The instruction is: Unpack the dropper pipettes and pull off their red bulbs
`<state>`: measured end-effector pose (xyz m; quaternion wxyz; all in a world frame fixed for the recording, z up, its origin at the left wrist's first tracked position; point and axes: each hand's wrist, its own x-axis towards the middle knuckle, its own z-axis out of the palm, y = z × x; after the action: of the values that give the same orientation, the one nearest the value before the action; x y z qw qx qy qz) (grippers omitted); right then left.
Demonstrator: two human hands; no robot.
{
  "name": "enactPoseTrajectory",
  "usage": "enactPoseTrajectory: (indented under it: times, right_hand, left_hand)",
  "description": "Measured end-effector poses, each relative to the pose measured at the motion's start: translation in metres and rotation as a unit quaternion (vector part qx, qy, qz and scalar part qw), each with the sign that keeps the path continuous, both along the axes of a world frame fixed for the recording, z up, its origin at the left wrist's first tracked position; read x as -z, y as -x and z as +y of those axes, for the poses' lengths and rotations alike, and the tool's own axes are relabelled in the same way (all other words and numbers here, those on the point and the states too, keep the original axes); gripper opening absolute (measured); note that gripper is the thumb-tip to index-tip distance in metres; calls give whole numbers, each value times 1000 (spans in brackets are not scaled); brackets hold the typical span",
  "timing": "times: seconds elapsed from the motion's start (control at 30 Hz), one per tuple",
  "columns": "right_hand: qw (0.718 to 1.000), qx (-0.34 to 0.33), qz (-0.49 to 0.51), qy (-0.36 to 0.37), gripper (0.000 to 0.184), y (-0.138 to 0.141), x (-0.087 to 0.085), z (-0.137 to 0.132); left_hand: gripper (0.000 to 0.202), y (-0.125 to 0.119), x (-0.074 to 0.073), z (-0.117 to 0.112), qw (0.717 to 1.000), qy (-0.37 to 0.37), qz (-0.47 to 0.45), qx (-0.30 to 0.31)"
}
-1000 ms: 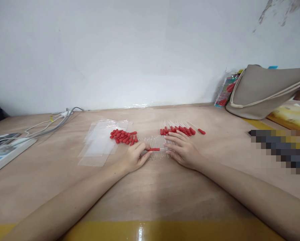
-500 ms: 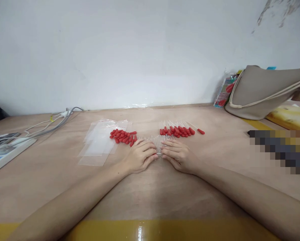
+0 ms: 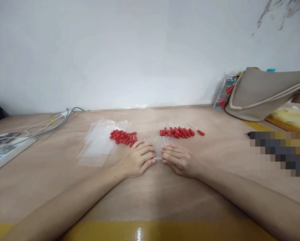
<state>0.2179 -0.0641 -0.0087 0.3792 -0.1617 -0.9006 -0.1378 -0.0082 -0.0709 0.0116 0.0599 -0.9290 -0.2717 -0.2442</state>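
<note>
My left hand (image 3: 138,160) and my right hand (image 3: 178,159) meet fingertip to fingertip at the middle of the wooden table (image 3: 150,194), both curled round one clear glass dropper tube (image 3: 158,157); a sliver of red shows at the left fingertips. Behind the hands lies a row of bare clear tubes (image 3: 158,142). A heap of loose red rubber bulbs (image 3: 123,136) lies behind my left hand. Several finished droppers with red bulbs (image 3: 180,131) lie behind my right hand.
Clear plastic bags (image 3: 99,142) are stacked left of the bulbs. A white power strip (image 3: 6,152) and grey cables (image 3: 52,124) sit at far left. A beige handbag (image 3: 265,92) and a colourful packet (image 3: 225,90) stand at the right by the wall.
A second ago my left hand held a red bulb out toward a tube in my right. The hands have since closed together and drawn slightly nearer me, hiding the bulb.
</note>
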Motion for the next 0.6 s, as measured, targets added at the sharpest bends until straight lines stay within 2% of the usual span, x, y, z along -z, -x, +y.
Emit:
enactPoseTrajectory:
  times: [0.37, 0.43, 0.5, 0.6]
  right_hand:
    - [1000, -16, 18, -15, 20, -11, 0, -1]
    - [998, 25, 59, 21, 19, -15, -1, 2]
    - [989, 95, 92, 63, 20, -16, -2, 7]
    - [976, 180, 79, 94, 24, -10, -5, 15]
  left_hand:
    - [18, 10, -2, -4, 1000, 12, -6, -6]
    - [21, 17, -4, -5, 998, 19, -34, -41]
    - [24, 23, -7, -2, 993, 35, -77, -82]
    - [28, 33, -18, 12, 971, 64, -162, -165]
